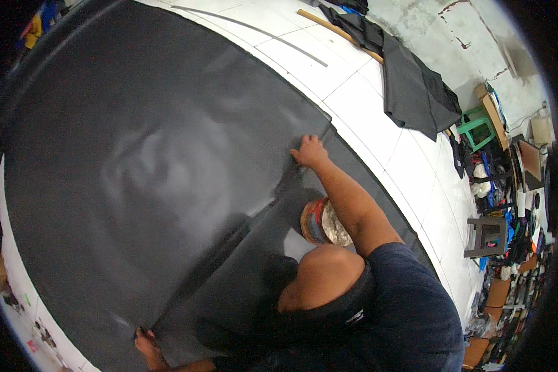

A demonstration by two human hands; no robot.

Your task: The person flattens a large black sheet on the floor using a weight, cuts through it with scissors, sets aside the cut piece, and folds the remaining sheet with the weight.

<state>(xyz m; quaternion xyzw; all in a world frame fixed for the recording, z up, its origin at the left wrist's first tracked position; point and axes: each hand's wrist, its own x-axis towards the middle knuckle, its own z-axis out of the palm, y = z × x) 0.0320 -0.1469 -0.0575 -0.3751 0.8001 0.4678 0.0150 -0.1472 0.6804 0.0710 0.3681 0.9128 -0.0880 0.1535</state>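
Observation:
A large black sheet (105, 124) with a dull sheen covers most of the floor, and its edge runs slantwise over another black sheet (223, 279) beneath my bent leg. At the near left end of that edge, my left hand (147, 347) is closed with the fingertips pinching the black sheet. Farther off to the right, my right hand (310, 150) grips the same edge near the sheet's far side, fingers curled and thumb apart. A round open tin (316, 222) with a red and grey side stands beside my right forearm, close to my bare knee.
On the white tiled floor (415, 180) lie a thin grey strip (260, 31), a wooden pole (338, 34) and folded black cloth (415, 87). Along the right wall stand a green stool (476, 129), a grey stool (487, 237) and piled clutter.

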